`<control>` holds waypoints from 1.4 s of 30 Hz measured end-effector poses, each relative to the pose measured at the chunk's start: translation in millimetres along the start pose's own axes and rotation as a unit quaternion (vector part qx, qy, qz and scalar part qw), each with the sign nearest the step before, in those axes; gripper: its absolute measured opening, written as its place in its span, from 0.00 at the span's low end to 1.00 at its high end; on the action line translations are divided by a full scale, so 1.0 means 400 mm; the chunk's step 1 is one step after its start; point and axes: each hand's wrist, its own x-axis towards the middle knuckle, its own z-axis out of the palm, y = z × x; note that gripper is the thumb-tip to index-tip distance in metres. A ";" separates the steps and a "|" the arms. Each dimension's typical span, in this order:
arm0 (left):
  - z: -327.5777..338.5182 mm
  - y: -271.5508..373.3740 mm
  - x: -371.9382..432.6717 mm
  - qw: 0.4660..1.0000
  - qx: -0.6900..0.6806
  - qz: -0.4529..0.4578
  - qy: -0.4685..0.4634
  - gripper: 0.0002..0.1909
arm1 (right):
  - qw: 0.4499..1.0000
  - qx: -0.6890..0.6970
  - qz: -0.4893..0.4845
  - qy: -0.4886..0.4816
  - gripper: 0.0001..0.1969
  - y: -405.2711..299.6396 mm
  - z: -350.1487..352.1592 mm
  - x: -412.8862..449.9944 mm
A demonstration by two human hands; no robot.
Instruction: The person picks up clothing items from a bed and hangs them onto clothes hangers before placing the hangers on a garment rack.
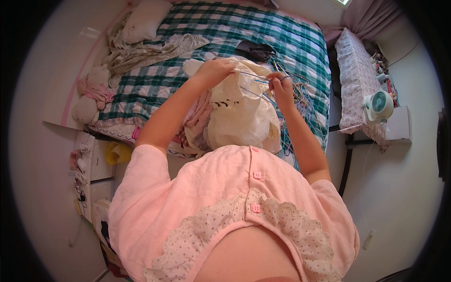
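Note:
A cream garment (241, 121) with small dark motifs hangs or lies in front of my chest, at the near side of the bed. My left hand (219, 71) pinches its upper edge at the left. Around a blue clothes hanger (259, 76) the fingers of my right hand (280, 87) are closed. The hanger's thin bars reach leftward into the garment's opening. Beneath the garment, pinkish clothes (198, 121) show at the left. Several loose hangers (304, 100) in mixed colours lie tangled on the bed, just right of my right hand.
The bed has a green-and-white plaid quilt (218, 23). On it are a black item (255, 50), a crumpled patterned cloth (158, 53) and a white pillow (146, 21). Soft toys (93, 91) sit along the left edge. A small fan (378, 105) stands at the right by a floral-covered surface (356, 77).

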 end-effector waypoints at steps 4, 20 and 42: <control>-0.007 -0.007 -0.025 0.994 -0.037 -0.049 0.088 0.07 | 0.857 -0.331 -0.318 0.232 0.09 -0.022 0.030 -0.023; -0.092 0.038 -0.101 0.966 -0.074 -0.084 0.233 0.06 | 0.764 -0.554 -0.318 0.088 0.11 0.017 -0.066 -0.045; -0.076 0.130 -0.102 0.943 -0.171 -0.159 0.237 0.09 | 0.953 -0.052 -0.082 0.288 0.54 -0.130 -0.128 -0.047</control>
